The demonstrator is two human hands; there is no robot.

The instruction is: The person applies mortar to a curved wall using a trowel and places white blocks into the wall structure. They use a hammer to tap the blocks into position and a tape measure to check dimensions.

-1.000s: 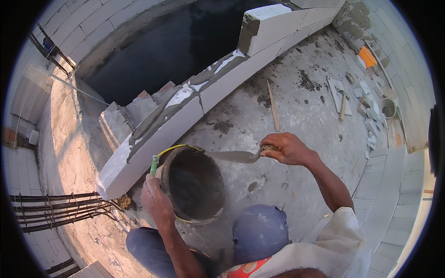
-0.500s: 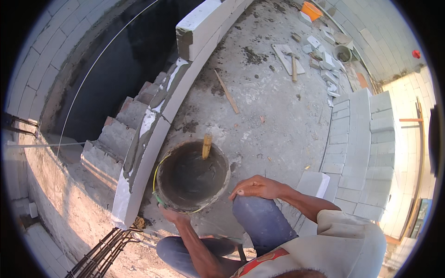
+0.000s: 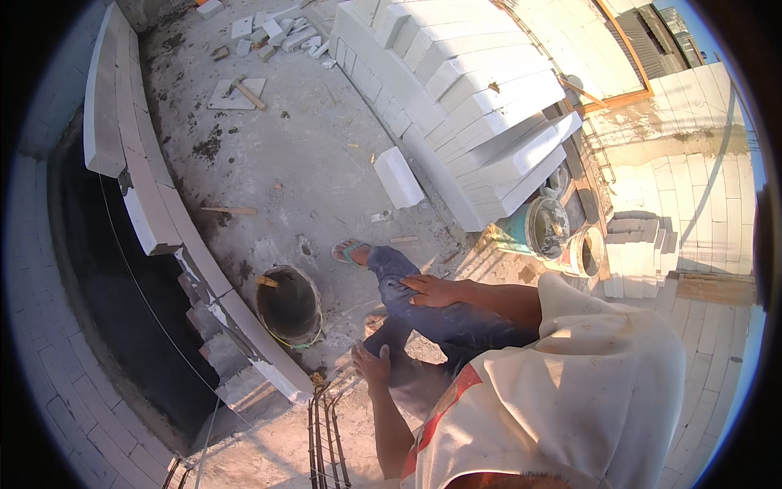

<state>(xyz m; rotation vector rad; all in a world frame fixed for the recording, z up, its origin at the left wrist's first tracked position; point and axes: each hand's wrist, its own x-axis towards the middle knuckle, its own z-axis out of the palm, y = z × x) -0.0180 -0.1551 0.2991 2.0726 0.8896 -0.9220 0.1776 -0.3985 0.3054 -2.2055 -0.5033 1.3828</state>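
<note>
My right hand (image 3: 429,291) lies flat over my bent right knee (image 3: 395,273), fingers spread, holding nothing. Beside my left knee, my left hand (image 3: 372,367) is raised with its fingers apart and nothing visible in it. To its left, on the floor, stands a round dark bucket (image 3: 316,322) of grey mortar, apart from both hands. A wooden tool handle (image 3: 266,281) sticks up at its far left rim; the rest of that tool is hidden. Past the bucket runs a low wall of white blocks (image 3: 191,232), with grey mortar (image 3: 236,332) along part of its top.
Left of the wall is a dark stairwell opening (image 3: 122,285) with a string across it. Steel bars (image 3: 326,432) rise near my left arm. A loose white block (image 3: 397,178), a hammer (image 3: 248,94) on a board, stacked blocks (image 3: 456,90) and a mortar-smeared pail (image 3: 546,224) stand about.
My view has swung to the right. My left hand has come away from the bucket's rim to beside my left knee. The right hand still rests on the right knee.
</note>
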